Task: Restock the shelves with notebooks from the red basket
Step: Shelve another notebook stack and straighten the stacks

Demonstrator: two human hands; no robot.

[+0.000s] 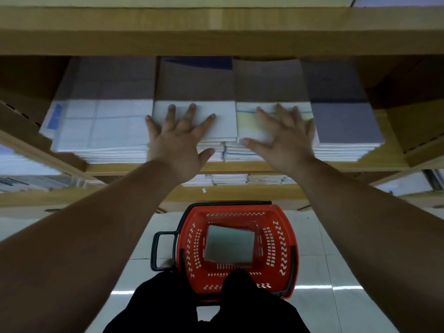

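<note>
Presses the left hand (177, 140) flat on the white-covered stack (221, 116) just left of centre frame, fingers (171, 115) straight and fanned, gripping nothing. Lays the right hand (287, 140) the same way on the neighbouring stack (249, 129) with the pale yellow band: palm open, nothing pinched. Reads as squaring or seating notebooks on the shelf (240, 167) at mid frame, between a ruled stack (101, 126) at left and a grey-covered stack (346, 123) at right.

Leaves more to fetch, by the look of it. Keeps the red basket (284, 219) at lower centre, straight below both hands in the frame, down on the tiled floor (314, 270), with its black handle (155, 251) toward frame left. Holds in its bottom a grey-green notebook (229, 246), lying flat and turned slightly askew to the basket walls. Cannot tell whether one book or a pile. Looks close to square from above, so no calling its long axis. Lies about midway between the two forearms, well apart from either hand, so favours neither. Probably calls for a reach down and back from the shelf.
</note>
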